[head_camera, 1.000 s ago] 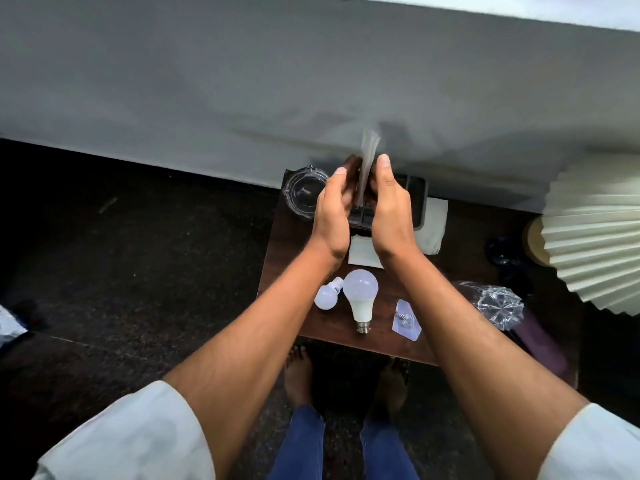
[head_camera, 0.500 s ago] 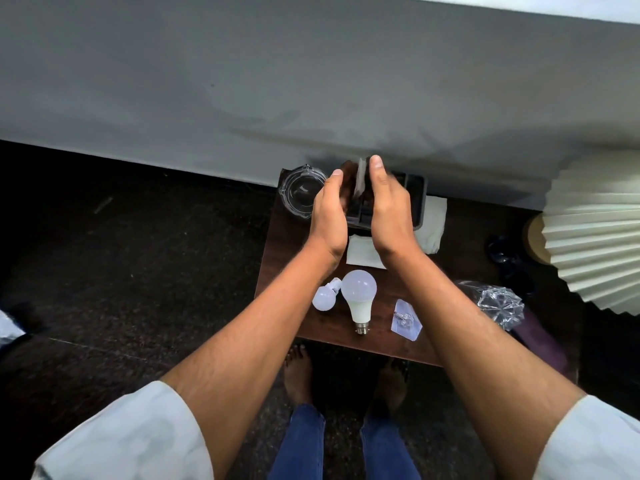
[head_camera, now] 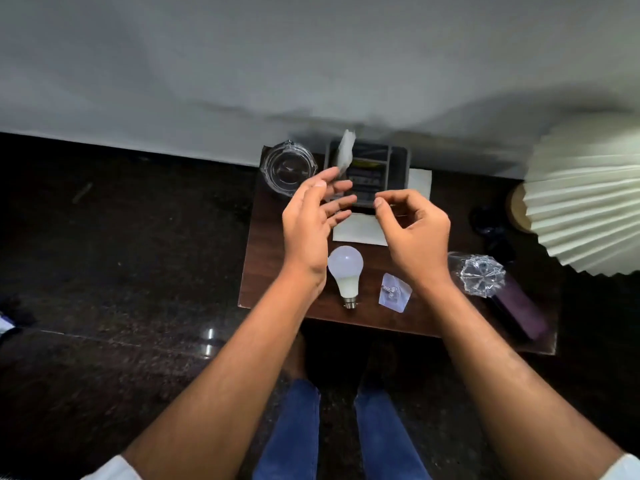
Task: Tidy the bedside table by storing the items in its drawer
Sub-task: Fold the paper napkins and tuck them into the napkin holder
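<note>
My left hand (head_camera: 308,220) pinches a thin clear packet (head_camera: 346,152) between thumb and forefinger and holds it upright over the left edge of a dark grey divided tray (head_camera: 398,161) at the back of the brown bedside table (head_camera: 266,271). My right hand (head_camera: 414,226) hovers in front of the tray, its fingers loosely curled with nothing in them. A large white bulb (head_camera: 346,268) and a small clear packet with a metal hook (head_camera: 394,292) lie on the table between my wrists. No drawer is in view.
A clear glass jar (head_camera: 287,168) stands at the table's back left. White paper (head_camera: 360,232) lies under the tray. On the right are a faceted clear object (head_camera: 481,275), a purple item (head_camera: 519,306), a black object (head_camera: 491,230) and a pleated lampshade (head_camera: 585,195). A grey wall rises behind.
Both hands were pressed together around the packet at the tray. They have drawn apart: the left keeps the packet, the right has come away to the right. The small bulb is now hidden by my left hand.
</note>
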